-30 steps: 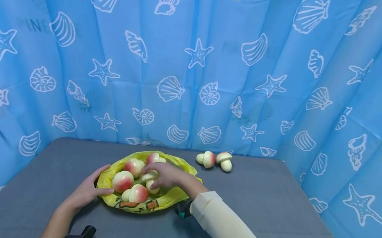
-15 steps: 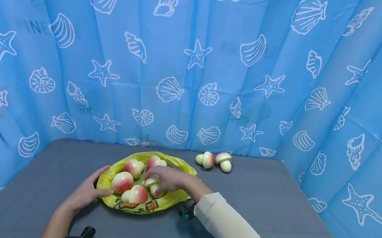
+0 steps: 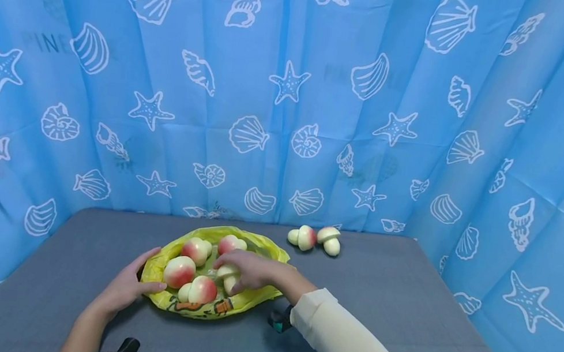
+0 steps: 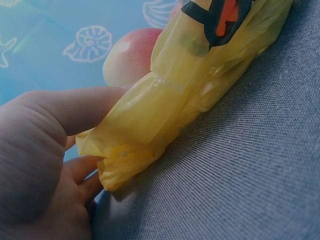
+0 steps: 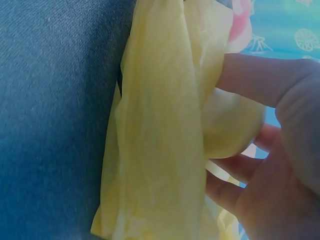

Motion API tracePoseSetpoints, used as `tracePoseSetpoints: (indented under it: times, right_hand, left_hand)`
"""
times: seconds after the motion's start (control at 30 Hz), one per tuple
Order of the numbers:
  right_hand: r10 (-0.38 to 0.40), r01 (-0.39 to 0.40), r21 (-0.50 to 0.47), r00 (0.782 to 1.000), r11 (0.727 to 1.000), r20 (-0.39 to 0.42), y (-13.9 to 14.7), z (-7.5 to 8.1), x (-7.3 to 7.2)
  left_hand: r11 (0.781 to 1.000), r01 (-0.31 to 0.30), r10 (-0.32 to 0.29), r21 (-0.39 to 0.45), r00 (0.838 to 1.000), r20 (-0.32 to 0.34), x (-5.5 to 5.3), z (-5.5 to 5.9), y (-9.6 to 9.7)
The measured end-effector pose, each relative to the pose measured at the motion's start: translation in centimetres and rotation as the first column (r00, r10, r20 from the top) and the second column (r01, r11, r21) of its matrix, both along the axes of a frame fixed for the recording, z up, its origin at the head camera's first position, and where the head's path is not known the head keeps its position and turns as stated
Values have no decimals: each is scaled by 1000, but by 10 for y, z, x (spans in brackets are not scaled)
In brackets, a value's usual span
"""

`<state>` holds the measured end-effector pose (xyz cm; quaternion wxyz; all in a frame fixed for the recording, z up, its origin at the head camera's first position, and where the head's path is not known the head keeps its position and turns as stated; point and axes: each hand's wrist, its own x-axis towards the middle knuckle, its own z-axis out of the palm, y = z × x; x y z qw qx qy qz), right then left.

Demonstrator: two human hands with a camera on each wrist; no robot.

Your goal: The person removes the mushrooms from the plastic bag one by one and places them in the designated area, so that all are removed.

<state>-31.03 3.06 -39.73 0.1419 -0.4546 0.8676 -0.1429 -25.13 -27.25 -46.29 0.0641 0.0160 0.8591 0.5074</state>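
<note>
A yellow plastic bag (image 3: 268, 248) lies spread wide on the table, its rim rolled into a low ring. Inside it are several cream toy mushrooms with pink-red caps, such as one mushroom (image 3: 179, 272) at the left. My left hand (image 3: 124, 284) holds the bag's left rim, thumb on the inner side and fingers outside, as the left wrist view shows. Within the bag's right side, my right hand (image 3: 249, 271) grips a mushroom (image 3: 228, 277) by curled fingers and thumb. In the right wrist view the bag's side partly hides that mushroom (image 5: 232, 125).
Two more toy mushrooms, one lying on its side (image 3: 303, 237) and one tilted (image 3: 329, 240), are at the table's back edge, right of the bag. A grey cloth covers the table (image 3: 391, 316). Behind hangs a blue shell-print curtain (image 3: 284, 159).
My right hand has shifted slightly right inside the bag, bringing the gripped mushroom with it. The left hand stays at the bag's left rim.
</note>
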Motion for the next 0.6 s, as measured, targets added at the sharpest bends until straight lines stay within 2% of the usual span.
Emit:
tracePoseSetpoints:
  times: [0.3, 0.47, 0.6]
  right_hand:
    - [-58, 60, -130, 998, 990, 22, 17, 7, -2]
    - [-130, 137, -186, 990, 973, 50, 28, 11, 1]
    - [-182, 184, -202, 983, 962, 30, 38, 12, 5]
  left_hand:
    - [1000, -7, 7, 2, 1000, 9, 0, -2, -1]
    - [1000, -9, 9, -8, 1000, 11, 0, -2, 0]
    - [1000, -13, 13, -8, 1000, 13, 0, -1, 1]
